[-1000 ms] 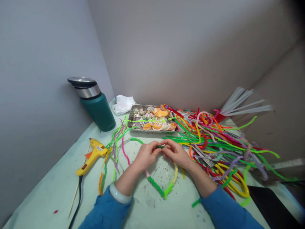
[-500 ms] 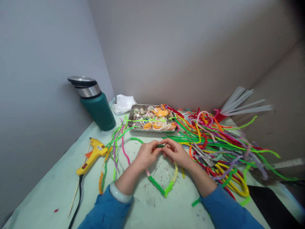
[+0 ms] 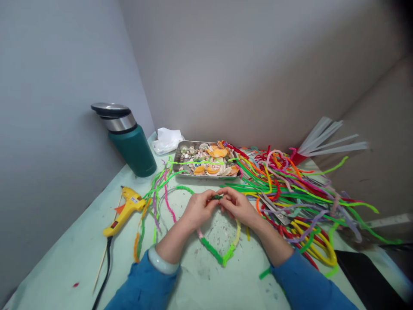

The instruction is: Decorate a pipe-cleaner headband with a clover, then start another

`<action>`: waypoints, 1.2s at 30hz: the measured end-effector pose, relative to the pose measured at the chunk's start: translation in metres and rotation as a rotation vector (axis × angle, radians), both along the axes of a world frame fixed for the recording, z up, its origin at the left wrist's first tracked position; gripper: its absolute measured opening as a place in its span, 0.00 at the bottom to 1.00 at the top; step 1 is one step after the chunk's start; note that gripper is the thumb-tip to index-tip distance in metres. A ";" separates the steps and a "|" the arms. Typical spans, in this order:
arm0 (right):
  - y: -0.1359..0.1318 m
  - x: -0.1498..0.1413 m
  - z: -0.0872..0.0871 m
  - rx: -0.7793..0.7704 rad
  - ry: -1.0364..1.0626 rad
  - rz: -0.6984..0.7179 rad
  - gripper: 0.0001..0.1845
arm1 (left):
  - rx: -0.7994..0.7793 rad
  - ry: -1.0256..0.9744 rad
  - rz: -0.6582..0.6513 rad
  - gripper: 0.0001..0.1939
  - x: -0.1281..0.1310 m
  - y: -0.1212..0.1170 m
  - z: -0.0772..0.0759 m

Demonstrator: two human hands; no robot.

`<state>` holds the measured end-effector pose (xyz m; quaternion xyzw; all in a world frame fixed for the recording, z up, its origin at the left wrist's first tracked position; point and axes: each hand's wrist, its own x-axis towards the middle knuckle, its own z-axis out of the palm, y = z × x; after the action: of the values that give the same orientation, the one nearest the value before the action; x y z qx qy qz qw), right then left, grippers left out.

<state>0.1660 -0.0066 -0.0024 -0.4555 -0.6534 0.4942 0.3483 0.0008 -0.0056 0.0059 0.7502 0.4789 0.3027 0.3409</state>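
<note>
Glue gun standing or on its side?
On its side: the yellow glue gun lies flat on the table, broad side up.

Pipe cleaner loop point(image 3: 212, 250) is on the near side of the left hand point(image 3: 199, 209) and right hand point(image 3: 239, 207), basically between the wrists. Straight behind the hands there's a tray point(image 3: 206, 177) with shells point(image 3: 217, 153) in it, tissue pack point(image 3: 167, 141) just left of that. Bottle point(image 3: 134, 150) is further left, back by the wall point(image 3: 80, 64). Glue gun point(image 3: 127, 210) is off to the left too, lying over a stick point(image 3: 100, 271). Big pipe cleaner pile point(image 3: 305, 200) takes up the right, scissors point(image 3: 282, 218) in it, strips point(image 3: 322, 135) in a cup point(image 3: 299, 160) at the back.
</note>
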 end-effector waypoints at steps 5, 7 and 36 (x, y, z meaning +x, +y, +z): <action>0.000 0.000 0.000 -0.005 -0.004 -0.003 0.11 | 0.005 0.006 -0.003 0.10 0.000 -0.001 0.001; 0.000 0.000 0.000 -0.007 -0.003 -0.002 0.11 | 0.009 0.007 -0.003 0.10 0.000 -0.001 0.000; 0.000 0.000 -0.001 -0.012 0.005 0.001 0.10 | 0.015 0.006 -0.003 0.10 0.000 0.000 -0.001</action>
<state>0.1663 -0.0067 -0.0031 -0.4561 -0.6498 0.4995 0.3467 0.0005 -0.0052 0.0045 0.7544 0.4765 0.3035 0.3342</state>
